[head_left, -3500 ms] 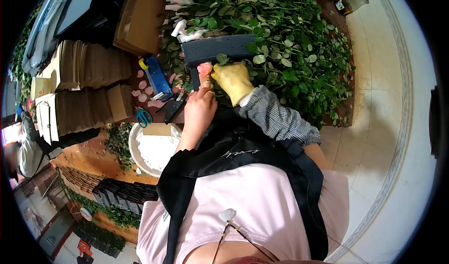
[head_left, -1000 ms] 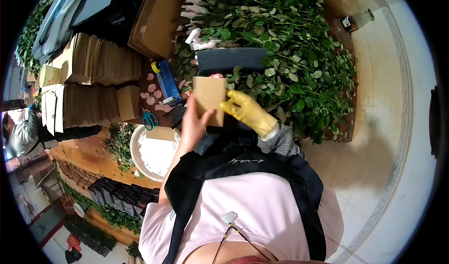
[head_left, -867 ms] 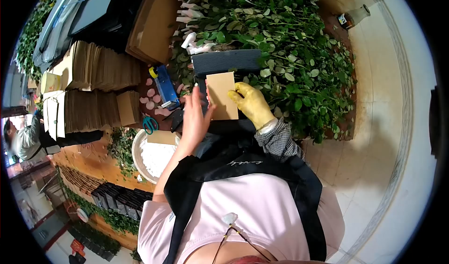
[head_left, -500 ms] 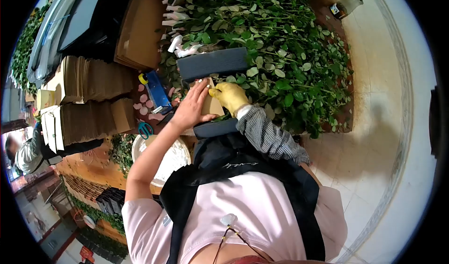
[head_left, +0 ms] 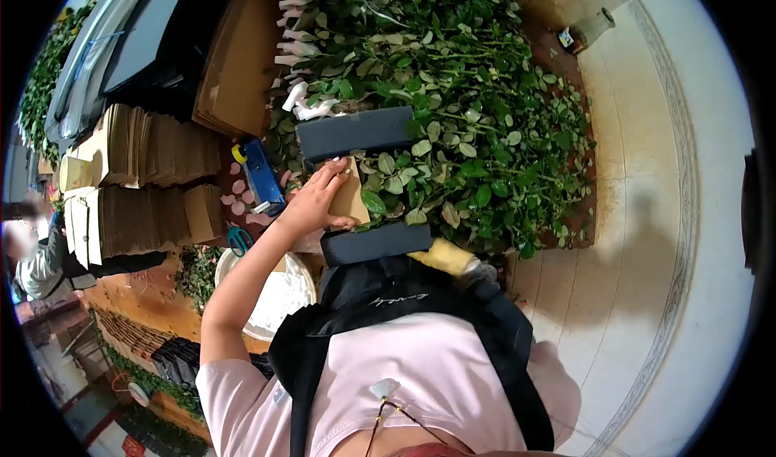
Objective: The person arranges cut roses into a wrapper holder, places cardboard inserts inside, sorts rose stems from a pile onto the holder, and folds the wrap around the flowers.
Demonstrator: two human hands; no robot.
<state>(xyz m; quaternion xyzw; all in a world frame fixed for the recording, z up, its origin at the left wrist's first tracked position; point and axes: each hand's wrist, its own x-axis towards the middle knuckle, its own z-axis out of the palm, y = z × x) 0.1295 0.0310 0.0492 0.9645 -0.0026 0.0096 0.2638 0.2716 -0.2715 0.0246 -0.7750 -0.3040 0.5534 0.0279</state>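
My left hand (head_left: 311, 202), bare, lies with its fingers stretched out over a piece of tan cardboard (head_left: 353, 196). The cardboard sits between two dark grey ribbed blocks, a farther one (head_left: 356, 132) and a nearer one (head_left: 377, 244) close to my apron. Leafy green stems (head_left: 477, 145) run off to the right from the cardboard. My right hand (head_left: 444, 256), in a yellow glove, is low beside the right end of the nearer block. Its fingers are mostly hidden, so their hold does not show.
A blue tape dispenser (head_left: 260, 172), teal scissors (head_left: 238, 239) and loose pink petals lie left of my left hand. Stacked cardboard sleeves (head_left: 149, 222) stand farther left. A white-lined round bin (head_left: 283, 299) is below my forearm. A glass bottle (head_left: 588, 31) stands far right; a person (head_left: 42, 267) is far left.
My right hand has left the cardboard and moved down toward me, beside the nearer block. My left hand stays on the cardboard. The whole view has shifted slightly.
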